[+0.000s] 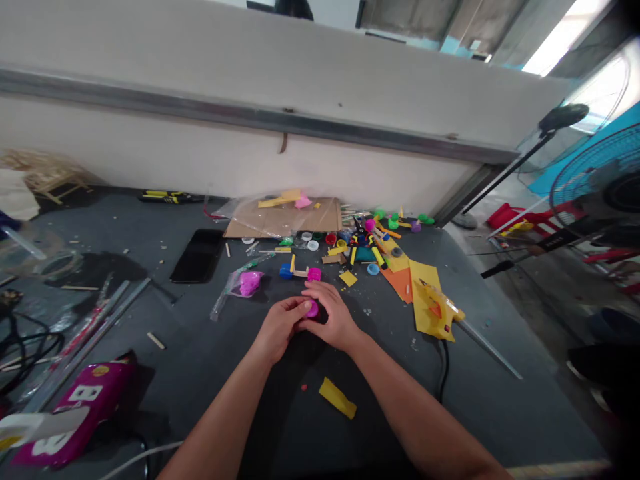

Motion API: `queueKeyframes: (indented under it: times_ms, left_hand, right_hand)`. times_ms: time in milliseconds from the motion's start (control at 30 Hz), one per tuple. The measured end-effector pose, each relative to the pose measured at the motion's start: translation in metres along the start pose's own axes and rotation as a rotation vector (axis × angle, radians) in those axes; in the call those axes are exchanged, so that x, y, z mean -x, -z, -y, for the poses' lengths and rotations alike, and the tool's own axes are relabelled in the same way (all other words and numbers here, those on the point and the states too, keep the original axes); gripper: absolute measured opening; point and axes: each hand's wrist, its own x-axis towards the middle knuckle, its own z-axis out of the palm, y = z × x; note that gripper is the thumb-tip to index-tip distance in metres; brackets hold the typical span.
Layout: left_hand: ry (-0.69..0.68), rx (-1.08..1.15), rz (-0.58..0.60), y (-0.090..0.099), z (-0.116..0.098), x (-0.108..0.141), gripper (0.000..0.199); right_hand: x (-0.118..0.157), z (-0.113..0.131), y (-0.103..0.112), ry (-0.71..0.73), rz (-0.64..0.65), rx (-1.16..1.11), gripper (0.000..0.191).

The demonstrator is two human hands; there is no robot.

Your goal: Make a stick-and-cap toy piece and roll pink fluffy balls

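Observation:
Near the middle of the dark table, my left hand (pixel 281 325) and my right hand (pixel 334 316) meet around a small magenta piece (pixel 313 309). The left thumb lies on it, and the right fingers curl round its far and right sides. Just beyond the hands lies a small assembly with a blue end (pixel 286 271) and a magenta end (pixel 314 274). To the left, a clear bag (pixel 230 291) holds pink clay (pixel 249 283). A yellow paper strip (pixel 338 398) lies nearer my body.
A black phone (pixel 198 256) lies to the left. Bottle caps, pliers (pixel 354 249) and cardboard (pixel 280 220) are at the back. A yellow glue gun (pixel 440 319) rests on yellow paper at right. A purple box (pixel 80 407) sits at lower left.

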Motion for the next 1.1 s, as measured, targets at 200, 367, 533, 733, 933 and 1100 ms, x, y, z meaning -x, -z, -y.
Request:
queueKeyframes:
  times_ms: [200,367,533,733,933,1100]
  left_hand:
    - [0.015,0.067,0.053,-0.0008,-0.0013,0.001,0.025]
    - [0.025,0.086,0.057,0.0001,-0.0034,0.0022,0.024]
    - [0.005,0.116,0.072,0.0007,-0.0016,0.0006,0.022]
    - [0.003,0.105,0.069,0.0023,-0.0004,-0.0007,0.024]
    - [0.003,0.086,0.033,0.0011,-0.0024,0.0002,0.024]
    - [-0.031,0.118,0.069,-0.0015,-0.001,0.0008,0.022]
  right_hand:
    - [-0.0007,-0.0001,-0.0016,-0.03,-0.049,-0.011,0.037]
    - [-0.0011,0.0011,-0.0005,0.012,-0.014,-0.043,0.037]
    - [-0.0015,-0.0001,-0.0014,-0.014,-0.059,-0.059,0.038]
    - [-0.0038,0.0015,-0.0037,-0.024,-0.084,-0.081,0.032]
    - [-0.0027,-0.001,-0.003,0.015,-0.042,-0.103,0.044]
    - [-0.0004,-0.0027,-0.0026,-0.049,-0.12,-0.091,0.031]
